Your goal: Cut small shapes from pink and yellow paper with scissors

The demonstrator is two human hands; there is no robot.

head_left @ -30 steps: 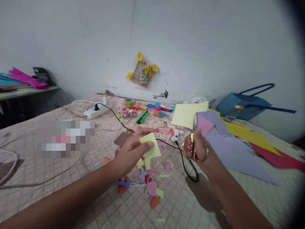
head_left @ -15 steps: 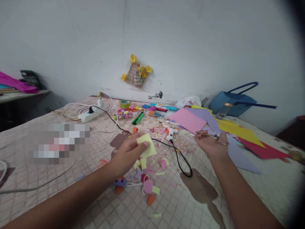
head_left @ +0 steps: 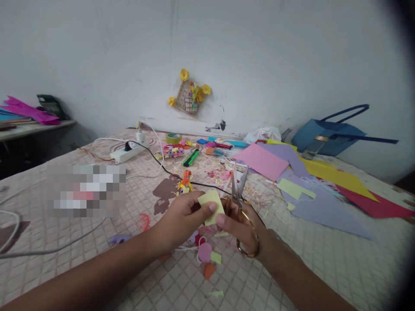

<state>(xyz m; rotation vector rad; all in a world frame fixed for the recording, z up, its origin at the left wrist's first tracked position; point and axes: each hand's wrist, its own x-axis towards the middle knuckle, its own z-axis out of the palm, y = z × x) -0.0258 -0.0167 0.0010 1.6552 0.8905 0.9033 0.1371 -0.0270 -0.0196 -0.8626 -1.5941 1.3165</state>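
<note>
A small pale yellow paper point(head_left: 210, 203) is pinched between the thumb and fingers of my left hand point(head_left: 184, 218). My right hand point(head_left: 248, 231) holds gold-handled scissors point(head_left: 239, 185), their blades parted and pointing up and away from me. The right thumb is at the lower right edge of the yellow paper. Below the hands lie a pink round piece point(head_left: 204, 252), an orange piece point(head_left: 209, 271) and small pale yellow scraps. An orange and yellow paper figure point(head_left: 186, 180) stands just beyond my left hand.
A white power strip point(head_left: 128, 152) with cables sits back left. A green cutter point(head_left: 191, 158) and tape roll point(head_left: 173, 138) lie farther back. Pink paper point(head_left: 262, 160), purple, yellow and red sheets spread right, before a blue bag point(head_left: 329, 136). A black cable runs behind my hands.
My right hand has come left with the scissors, from beside the coloured sheets to the yellow paper. The scissor blades now point up, parted. My left hand has shifted slightly right, still holding the paper.
</note>
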